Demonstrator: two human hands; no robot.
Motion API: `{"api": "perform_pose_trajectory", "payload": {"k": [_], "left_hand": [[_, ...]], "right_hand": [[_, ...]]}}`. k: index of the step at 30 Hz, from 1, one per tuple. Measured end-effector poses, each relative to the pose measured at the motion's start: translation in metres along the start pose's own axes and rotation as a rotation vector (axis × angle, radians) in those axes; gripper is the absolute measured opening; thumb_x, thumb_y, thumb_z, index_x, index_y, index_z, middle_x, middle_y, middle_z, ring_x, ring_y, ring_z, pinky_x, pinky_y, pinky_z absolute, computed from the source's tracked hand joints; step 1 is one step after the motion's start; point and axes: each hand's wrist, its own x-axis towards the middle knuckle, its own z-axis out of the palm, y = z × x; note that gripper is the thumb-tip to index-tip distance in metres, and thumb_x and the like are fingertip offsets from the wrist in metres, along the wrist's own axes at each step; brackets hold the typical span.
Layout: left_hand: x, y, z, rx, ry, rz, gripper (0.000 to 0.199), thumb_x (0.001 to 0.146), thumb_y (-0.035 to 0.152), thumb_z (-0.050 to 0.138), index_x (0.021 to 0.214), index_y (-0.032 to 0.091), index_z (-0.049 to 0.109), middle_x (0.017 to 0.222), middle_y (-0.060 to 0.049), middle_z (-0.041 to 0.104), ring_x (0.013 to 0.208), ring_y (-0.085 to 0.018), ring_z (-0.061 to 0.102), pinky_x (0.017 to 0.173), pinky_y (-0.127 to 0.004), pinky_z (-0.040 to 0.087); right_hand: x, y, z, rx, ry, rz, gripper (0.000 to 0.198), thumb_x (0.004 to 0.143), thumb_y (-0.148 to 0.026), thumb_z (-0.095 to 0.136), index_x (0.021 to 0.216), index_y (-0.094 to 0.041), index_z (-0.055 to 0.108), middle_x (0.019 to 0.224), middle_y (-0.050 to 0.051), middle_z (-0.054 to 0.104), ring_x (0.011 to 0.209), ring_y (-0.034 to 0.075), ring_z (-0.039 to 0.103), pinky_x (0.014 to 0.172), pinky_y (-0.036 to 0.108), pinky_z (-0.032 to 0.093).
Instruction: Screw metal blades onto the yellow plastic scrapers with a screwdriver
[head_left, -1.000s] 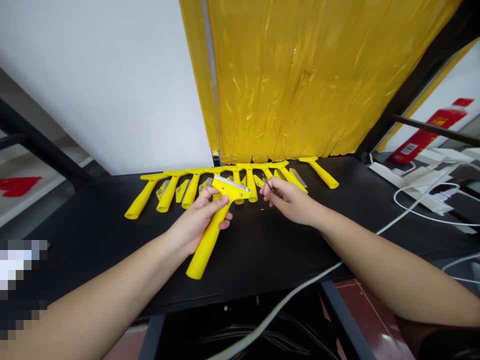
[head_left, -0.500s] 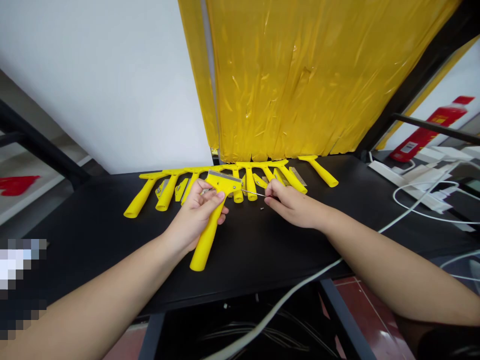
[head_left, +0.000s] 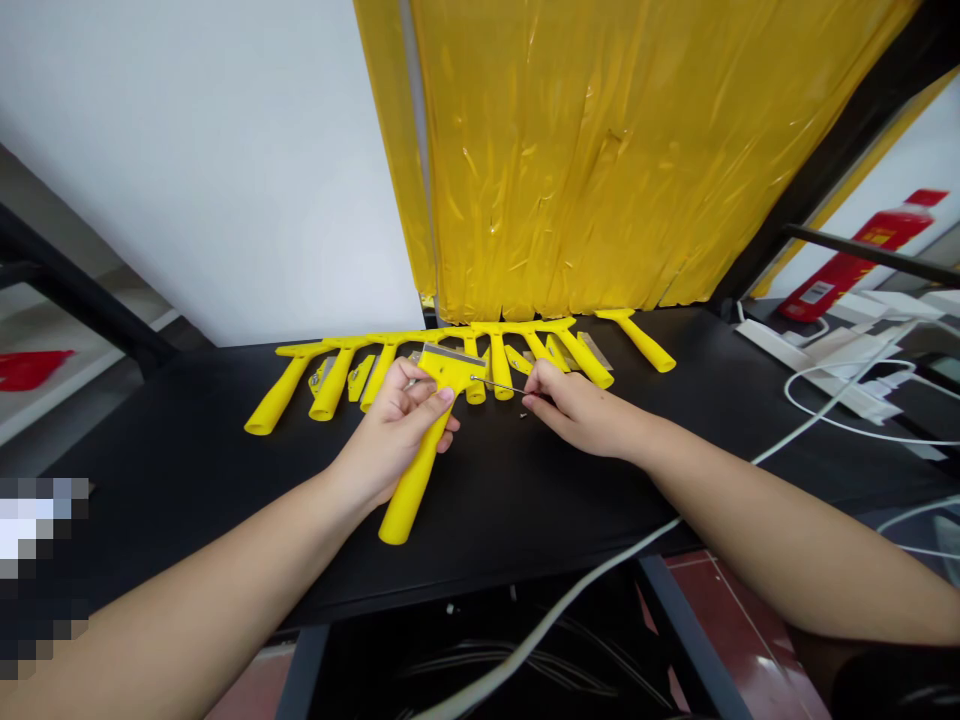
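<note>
A yellow scraper point(head_left: 414, 477) with a metal blade along its head is in my left hand point(head_left: 401, 425), thumb on the front and fingers behind. My right hand point(head_left: 574, 405) pinches a thin screwdriver point(head_left: 501, 387), whose handle is hidden in the fingers. The screwdriver's tip meets the screw at the right side of the scraper's head. On the black table below my right hand lies a tiny screw point(head_left: 523, 415). Behind the hands, several yellow scraper handles point(head_left: 279, 398) lie in a row, with small yellow head pieces point(head_left: 361, 378) and metal blades point(head_left: 594, 352) among them.
A white panel point(head_left: 225, 170) and yellow plastic sheeting point(head_left: 570, 170) rise behind the black table point(head_left: 525, 510). To the right are a white power strip point(head_left: 817, 375), a red bottle point(head_left: 862, 255) and cables. One white cable point(head_left: 577, 590) crosses the front edge.
The screwdriver's tip has moved slightly left, from the scraper head's edge onto the screw. My right hand has shifted a little left, and the scraper has turned slightly.
</note>
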Motion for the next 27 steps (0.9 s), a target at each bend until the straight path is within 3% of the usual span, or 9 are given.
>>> {"api": "perform_pose_trajectory", "payload": {"k": [5,13,17,21,24,27], "left_hand": [[-0.0001,-0.0014,-0.0001,0.065,0.001,0.039,0.045,0.089,0.032,0.082,0.096,0.026,0.038,0.083,0.007,0.059,0.065,-0.011,0.064,0.050,-0.020,0.050],[-0.0041,-0.0004,0.0004,0.212,0.043,0.158,0.039,0.091,0.031,0.079,0.096,0.026,0.040,0.076,0.006,0.059,0.065,-0.015,0.065,0.049,-0.022,0.051],[-0.0062,0.0010,0.0015,0.234,0.064,0.181,0.040,0.090,0.031,0.080,0.096,0.027,0.040,0.077,0.005,0.061,0.065,-0.015,0.066,0.049,-0.023,0.051],[-0.0069,0.0024,0.0017,0.236,0.068,0.187,0.042,0.088,0.030,0.082,0.095,0.027,0.040,0.077,0.005,0.061,0.065,-0.015,0.066,0.049,-0.022,0.050],[-0.0064,0.0031,0.0008,0.230,0.070,0.179,0.043,0.087,0.029,0.084,0.094,0.026,0.041,0.074,0.006,0.060,0.062,-0.014,0.065,0.050,-0.022,0.050],[-0.0053,0.0027,-0.0002,0.226,0.083,0.173,0.043,0.086,0.029,0.084,0.094,0.026,0.042,0.073,0.006,0.060,0.061,-0.014,0.065,0.049,-0.022,0.050]], "right_hand": [[0.0003,0.0008,0.0020,0.017,0.037,-0.016,0.012,0.105,-0.028,0.055,0.096,-0.024,0.050,0.083,0.002,0.064,0.073,0.019,0.059,0.067,0.033,0.043],[0.0006,0.0015,0.0004,0.011,0.306,-0.170,0.003,0.096,-0.020,0.065,0.098,-0.023,0.065,0.093,0.005,0.061,0.078,0.019,0.058,0.070,0.034,0.047],[0.0003,-0.0005,0.0003,0.069,0.368,-0.125,0.008,0.098,-0.028,0.068,0.102,-0.023,0.073,0.092,0.007,0.067,0.080,0.022,0.061,0.070,0.037,0.048],[0.0003,-0.0007,0.0037,0.177,0.349,-0.003,0.019,0.102,-0.038,0.065,0.113,-0.024,0.067,0.084,0.003,0.066,0.071,0.019,0.059,0.067,0.036,0.046],[-0.0001,-0.0002,0.0055,0.209,0.290,0.049,0.019,0.106,-0.043,0.057,0.106,-0.025,0.057,0.071,-0.002,0.055,0.061,0.016,0.049,0.061,0.033,0.039],[-0.0008,0.0001,0.0054,0.216,0.235,0.023,0.019,0.105,-0.042,0.059,0.100,-0.025,0.051,0.071,-0.004,0.052,0.061,0.016,0.046,0.060,0.032,0.037]]}}
